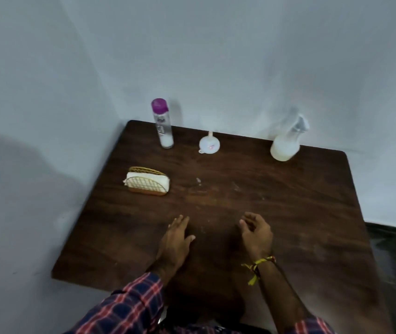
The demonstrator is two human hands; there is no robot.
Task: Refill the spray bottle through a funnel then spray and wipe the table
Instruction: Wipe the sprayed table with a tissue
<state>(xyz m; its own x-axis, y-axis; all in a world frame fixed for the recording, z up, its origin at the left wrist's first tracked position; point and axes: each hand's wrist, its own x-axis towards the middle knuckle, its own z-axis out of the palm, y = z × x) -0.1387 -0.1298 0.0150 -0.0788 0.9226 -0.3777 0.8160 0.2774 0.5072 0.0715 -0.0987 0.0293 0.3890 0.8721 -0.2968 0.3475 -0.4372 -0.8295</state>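
task judged barely begun. spray bottle (286, 143) upper right on table (288, 213), funnel (209, 142) top centre, untouched. left hand (176, 239) flat, right hand (256, 233) loosely curled, nothing held. refill, spray, wipe left.

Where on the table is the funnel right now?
In the head view, the white funnel lies at the far edge of the table, between the purple-capped bottle on its left and the spray bottle on its right.

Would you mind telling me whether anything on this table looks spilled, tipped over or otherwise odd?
Only the funnel lies on its side instead of upright. Faint pale smears mark the table near its middle; nothing looks freshly spilled.
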